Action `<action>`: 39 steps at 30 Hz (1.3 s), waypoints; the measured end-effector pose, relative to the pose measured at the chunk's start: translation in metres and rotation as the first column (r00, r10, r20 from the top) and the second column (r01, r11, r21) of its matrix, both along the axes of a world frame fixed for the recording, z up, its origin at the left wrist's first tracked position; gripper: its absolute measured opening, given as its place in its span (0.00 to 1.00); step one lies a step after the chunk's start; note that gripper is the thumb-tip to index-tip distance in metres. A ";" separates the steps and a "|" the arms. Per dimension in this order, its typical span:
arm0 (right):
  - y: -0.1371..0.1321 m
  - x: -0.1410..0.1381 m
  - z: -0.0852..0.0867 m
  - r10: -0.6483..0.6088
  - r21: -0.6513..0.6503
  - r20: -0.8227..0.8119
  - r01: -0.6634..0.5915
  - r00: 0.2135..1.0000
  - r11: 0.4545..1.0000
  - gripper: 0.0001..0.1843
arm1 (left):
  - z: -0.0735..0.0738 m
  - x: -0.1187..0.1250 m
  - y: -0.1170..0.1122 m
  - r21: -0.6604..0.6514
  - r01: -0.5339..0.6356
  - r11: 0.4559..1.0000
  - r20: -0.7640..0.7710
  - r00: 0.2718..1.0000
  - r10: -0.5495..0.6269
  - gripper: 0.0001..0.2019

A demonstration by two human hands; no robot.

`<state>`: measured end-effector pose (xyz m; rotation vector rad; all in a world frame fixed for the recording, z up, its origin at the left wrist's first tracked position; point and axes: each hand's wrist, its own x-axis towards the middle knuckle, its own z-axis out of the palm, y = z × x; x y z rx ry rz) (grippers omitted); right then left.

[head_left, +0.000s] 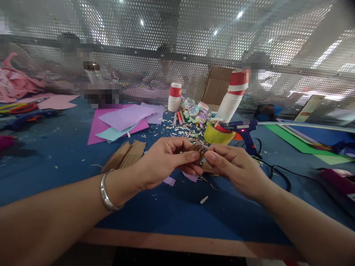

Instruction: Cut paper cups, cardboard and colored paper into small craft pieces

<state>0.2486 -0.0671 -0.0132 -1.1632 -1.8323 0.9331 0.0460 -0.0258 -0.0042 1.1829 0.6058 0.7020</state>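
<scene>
My left hand [166, 159] and my right hand [235, 168] meet over the blue table [69, 162], both pinched on a small brown cardboard piece [198, 152] held between the fingertips. A silver bangle [107, 192] circles my left wrist. Under the hands lie small purple paper scraps [169, 181]. A larger corrugated cardboard sheet [124, 155] lies flat just left of my left hand.
Pink, purple and light blue paper sheets [122, 122] lie at the back left. A yellow tape roll [217, 135], a blue glue gun [245, 133] with its black cord [277, 171], paper cups [174, 96], paper clippings and green sheets [294, 140] crowd the back right. A perforated screen [177, 48] stands behind.
</scene>
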 end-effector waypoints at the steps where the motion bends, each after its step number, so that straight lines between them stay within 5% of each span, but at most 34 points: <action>1: -0.001 0.000 0.001 -0.001 0.015 -0.002 0.001 1.000 1.000 0.26 | 0.001 -0.001 0.001 -0.015 0.015 1.000 0.013 1.000 -0.015 0.09; 9: -0.003 -0.004 0.004 -0.008 0.026 -0.053 0.010 0.999 1.000 0.27 | 0.012 -0.007 0.004 -0.090 0.114 0.989 0.007 0.993 -0.114 0.10; 16: 0.003 0.002 0.001 -0.108 -0.102 -0.223 0.087 0.969 0.991 0.26 | 0.009 -0.010 0.017 0.103 -0.144 0.984 -0.044 0.988 0.149 0.06; 23: 0.006 -0.003 0.001 -0.100 -0.082 -0.157 0.088 0.983 0.993 0.20 | 0.010 -0.007 0.007 0.268 0.121 0.956 -0.286 0.957 -0.041 0.05; 32: 0.006 -0.006 0.000 -0.007 -0.003 -0.038 0.007 0.999 1.000 0.09 | 0.008 -0.003 0.000 0.394 0.141 0.908 -0.437 0.898 0.050 0.08; 39: 0.005 -0.011 -0.004 -0.060 0.158 0.121 0.041 0.991 0.987 0.05 | 0.008 -0.002 -0.004 0.514 0.154 0.844 -0.504 0.850 0.152 0.10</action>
